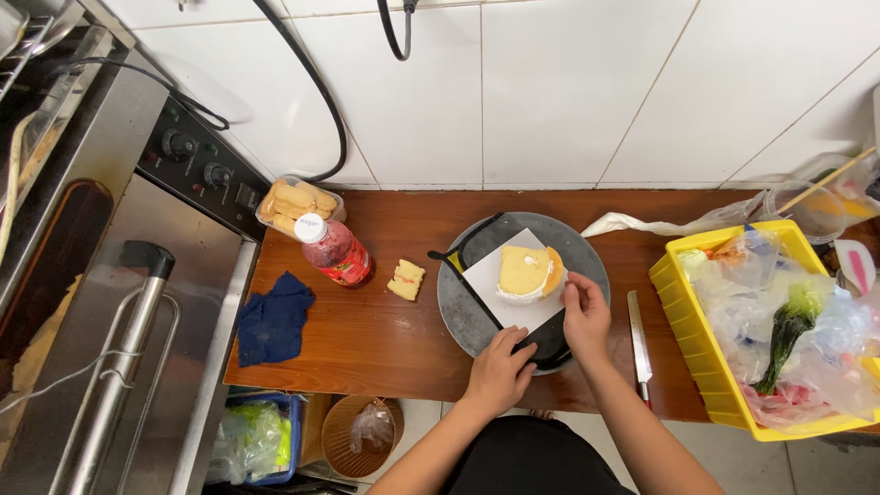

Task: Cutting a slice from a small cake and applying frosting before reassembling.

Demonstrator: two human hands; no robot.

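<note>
Both hands, left hand [502, 368] and right hand [585, 313], rest fingers-forward on the turntable [458, 302].

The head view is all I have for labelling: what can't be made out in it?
- Black tool under the right hand and left hand: covered by both.
- Small cake: its near side, hidden by fingers.
- Yellow crate: cut by the right edge.
- Knife: handle hidden behind the forearm.
</note>
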